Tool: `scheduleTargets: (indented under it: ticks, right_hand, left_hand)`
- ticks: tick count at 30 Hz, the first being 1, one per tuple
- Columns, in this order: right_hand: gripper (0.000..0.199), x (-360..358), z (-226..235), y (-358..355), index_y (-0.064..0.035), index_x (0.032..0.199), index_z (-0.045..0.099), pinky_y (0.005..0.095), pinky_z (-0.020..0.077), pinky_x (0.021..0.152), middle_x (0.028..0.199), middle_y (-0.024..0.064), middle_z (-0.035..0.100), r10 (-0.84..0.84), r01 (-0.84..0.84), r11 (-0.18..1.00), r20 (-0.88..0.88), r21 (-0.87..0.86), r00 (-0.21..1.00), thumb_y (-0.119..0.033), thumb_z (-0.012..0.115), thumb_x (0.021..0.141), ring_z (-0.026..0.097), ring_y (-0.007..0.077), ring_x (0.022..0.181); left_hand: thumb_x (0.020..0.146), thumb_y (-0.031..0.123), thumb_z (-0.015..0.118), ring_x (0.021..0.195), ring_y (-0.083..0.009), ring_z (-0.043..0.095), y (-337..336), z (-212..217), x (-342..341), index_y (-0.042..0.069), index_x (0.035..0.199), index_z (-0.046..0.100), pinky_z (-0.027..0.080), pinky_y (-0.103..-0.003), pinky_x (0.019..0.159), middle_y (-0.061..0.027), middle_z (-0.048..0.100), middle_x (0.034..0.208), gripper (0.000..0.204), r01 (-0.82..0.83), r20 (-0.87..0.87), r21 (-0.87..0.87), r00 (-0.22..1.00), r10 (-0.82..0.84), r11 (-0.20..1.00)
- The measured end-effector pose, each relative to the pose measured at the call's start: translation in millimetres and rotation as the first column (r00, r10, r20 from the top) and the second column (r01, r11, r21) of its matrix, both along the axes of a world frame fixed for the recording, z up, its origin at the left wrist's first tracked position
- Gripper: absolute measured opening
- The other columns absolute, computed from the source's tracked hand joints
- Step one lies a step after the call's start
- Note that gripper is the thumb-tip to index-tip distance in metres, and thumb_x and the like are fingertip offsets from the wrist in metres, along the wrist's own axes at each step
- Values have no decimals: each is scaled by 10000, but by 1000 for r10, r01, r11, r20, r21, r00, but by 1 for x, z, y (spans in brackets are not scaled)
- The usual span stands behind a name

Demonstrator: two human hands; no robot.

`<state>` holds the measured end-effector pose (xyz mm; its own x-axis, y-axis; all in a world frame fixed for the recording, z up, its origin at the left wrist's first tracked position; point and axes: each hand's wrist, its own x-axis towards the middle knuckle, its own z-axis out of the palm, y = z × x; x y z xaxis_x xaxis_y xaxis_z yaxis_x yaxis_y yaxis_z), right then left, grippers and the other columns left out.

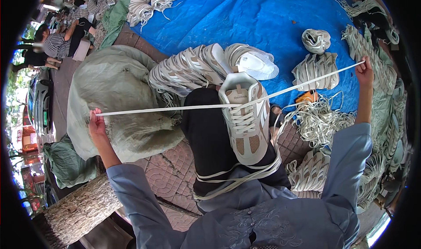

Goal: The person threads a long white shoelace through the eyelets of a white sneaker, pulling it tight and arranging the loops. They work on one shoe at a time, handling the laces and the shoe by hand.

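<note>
White flat woven shoelace (pixel 188 107) runs taut in one long line across the scene, threaded through the top eyelets of the cream and tan mesh sneaker (pixel 244 119) that rests sole-down on the person's black-trousered knee (pixel 210 139). Left of the sneaker, the left hand (pixel 96 124) is closed in a pinch on one end of the lace, in front of the big grey-green woven sack (pixel 118 100). Up and to the right of the sneaker, the right hand (pixel 364 72) grips the other end, fingers curled round it, arm stretched well out.

Judging by its look, the lace is light, limp and a little slick; it only holds a line while both ends are pulled, so the grip belongs right at the tips, pinched firmly. The sneaker seems light and soft in the upper but stiff in the sole; it would likely tip off the knee if the pull were uneven, and is best steadied by the sole or heel.

Behind the sneaker lies a stack of matching cream shoe uppers (pixel 188 67) on the blue plastic tarpaulin (pixel 263 16). To the sneaker's right sits a tangled heap of loose white laces (pixel 315 119). More lace loops hang below the sneaker over the knee.
</note>
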<state>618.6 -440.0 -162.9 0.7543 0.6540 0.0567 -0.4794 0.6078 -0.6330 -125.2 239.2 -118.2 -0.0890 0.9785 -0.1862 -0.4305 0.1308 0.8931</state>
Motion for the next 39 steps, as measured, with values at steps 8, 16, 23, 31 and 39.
scheduleTargets:
  ticks: [8,16,23,31,39]
  right_hand:
    - [143,25,-11,-41,-7,891,543,216,285,452,714,35,528,-253,254,950,31,-183,967,-138,499,853,408,92,536]
    - [126,-4,-3,-3,1,890,538,235,333,465,765,59,567,-618,562,738,-38,-373,786,-110,528,831,459,108,590]
    - [101,-112,55,97,-4,904,526,182,332,451,666,33,495,45,-45,995,-4,91,999,-57,492,825,426,79,534]
    - [83,-321,35,234,9,673,585,256,388,537,635,41,575,547,37,769,688,-638,477,-68,617,667,529,120,597]
    - [128,-343,30,240,-30,690,602,294,416,560,644,60,580,672,89,653,629,-752,392,-131,648,626,549,195,594]
  left_hand:
    - [841,-22,433,879,-289,577,33,-1,-63,-160,1004,456,502,-352,817,-232,550,966,214,-119,-131,-9,985,117,993]
    - [770,5,574,809,-223,587,-26,-6,10,-52,950,514,496,-340,759,-133,578,887,198,226,-228,-37,946,-229,973]
    - [786,34,536,764,-99,553,-226,7,223,-5,849,593,438,-221,688,-49,599,810,94,795,-661,168,529,-531,583]
    - [705,16,598,619,-237,573,-322,-4,263,47,787,587,451,-301,547,-97,579,687,88,932,-952,249,285,-108,262]
    - [685,-5,580,594,-265,534,-331,-20,264,45,735,526,429,-352,530,-92,544,626,89,939,-963,271,267,49,211]
